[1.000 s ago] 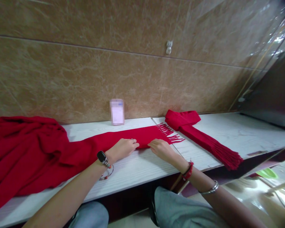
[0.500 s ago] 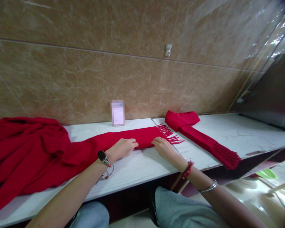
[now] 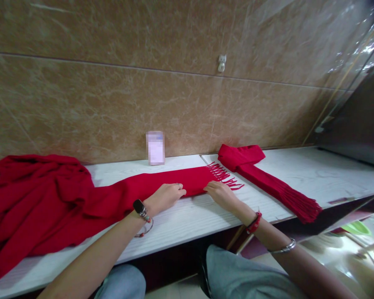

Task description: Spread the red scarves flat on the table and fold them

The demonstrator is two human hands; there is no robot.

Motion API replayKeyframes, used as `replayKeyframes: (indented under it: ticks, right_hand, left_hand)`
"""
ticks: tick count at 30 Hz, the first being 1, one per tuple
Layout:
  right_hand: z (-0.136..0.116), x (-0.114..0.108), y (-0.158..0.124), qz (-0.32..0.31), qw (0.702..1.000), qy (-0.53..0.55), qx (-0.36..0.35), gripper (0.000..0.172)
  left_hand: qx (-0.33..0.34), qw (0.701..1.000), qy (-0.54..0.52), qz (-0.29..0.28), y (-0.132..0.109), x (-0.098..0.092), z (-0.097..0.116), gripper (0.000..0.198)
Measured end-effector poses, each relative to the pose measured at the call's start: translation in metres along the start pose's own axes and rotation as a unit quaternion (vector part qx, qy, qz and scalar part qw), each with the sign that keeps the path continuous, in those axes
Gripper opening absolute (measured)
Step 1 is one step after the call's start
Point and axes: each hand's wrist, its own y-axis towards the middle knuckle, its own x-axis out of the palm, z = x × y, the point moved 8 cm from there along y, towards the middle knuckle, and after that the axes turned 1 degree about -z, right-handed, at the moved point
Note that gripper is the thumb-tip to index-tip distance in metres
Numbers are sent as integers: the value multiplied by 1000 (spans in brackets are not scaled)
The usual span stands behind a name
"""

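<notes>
A long red scarf (image 3: 149, 186) lies stretched along the white counter (image 3: 187, 218), its fringed end (image 3: 224, 176) toward the right. My left hand (image 3: 166, 196) rests on the scarf's near edge, fingers curled and pinching the cloth; a watch and bead bracelet sit on that wrist. My right hand (image 3: 220, 194) lies on the near edge just before the fringe, fingers bent down onto the fabric. The rest of the scarf bunches into a large red heap (image 3: 31, 199) at the left.
A second red scarf (image 3: 268, 182), folded narrow, lies diagonally on the counter to the right. A small pale box (image 3: 156, 148) stands against the brown tiled wall. A dark panel (image 3: 358, 120) sits at the far right. My knees are under the counter's front edge.
Both hands have slid slightly to the right along the scarf's near edge, the right hand reaching closer to the fringe. The scarf lies much as before.
</notes>
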Motion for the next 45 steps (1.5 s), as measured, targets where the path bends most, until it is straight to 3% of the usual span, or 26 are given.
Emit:
replayKeyframes:
  ticks: [9,19,25,29,32,39,45]
  right_hand:
    - [-6,-7,-3,1,999,-43,-11,17]
    - [25,-17,-19,-39,999,-17,32,21]
    - [26,-19,-26,-30,999,-17,29,22]
    - [28,-19,-27,-27,999,-30,26,24]
    - [31,-19,-28,-35,998,-34,31,24]
    - [-1,-31,-20,-22,999,-20,-17,19]
    - [-13,-14,-11,-49,997,-50,-22,15]
  left_hand:
    - [26,1000,-8,6,-1,0,3,27]
    - [38,999,-32,-21,-7,5,-2,42]
    - [30,999,-18,-27,-7,7,-3,37]
    - [31,1000,3,-5,-4,3,1,20]
    - [51,998,20,6,-2,1,7,21]
    - [60,998,-5,5,-2,2,10,22]
    - [22,1000,-13,13,0,0,3,10]
